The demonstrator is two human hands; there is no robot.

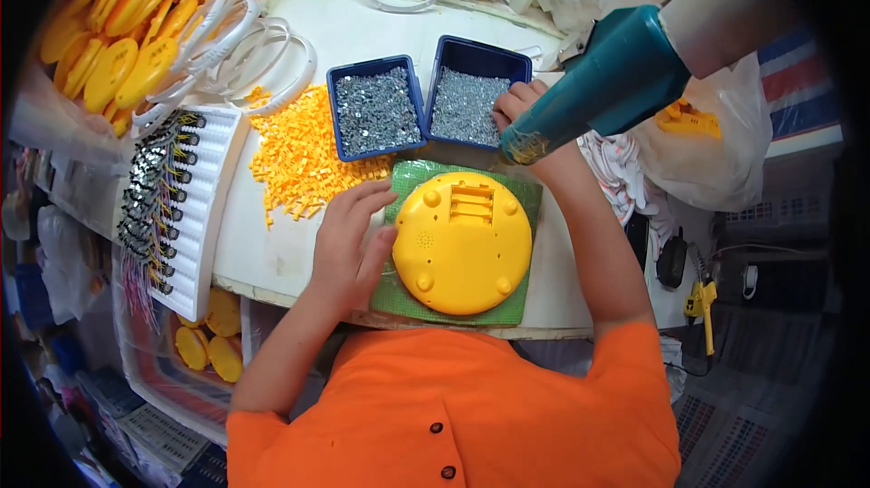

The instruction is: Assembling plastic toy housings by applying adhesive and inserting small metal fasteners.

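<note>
A round yellow plastic housing lies on a green mat, its battery compartment uncovered at the far side. Just left of it is my left hand, fingers apart, holding nothing, the fingertips over the mat's edge. My right hand reaches to the right edge of a blue bin of small silver screws. Its fingers are curled down at the screws; what they pinch is hidden. A teal tapered tool body hangs across my right wrist and covers part of that hand.
A second blue bin holds larger metal parts. Small yellow pieces are heaped beside it. Wired parts lie on a white ribbed tray at left. Yellow discs and white rings stand behind. A yellow-handled tool hangs at right.
</note>
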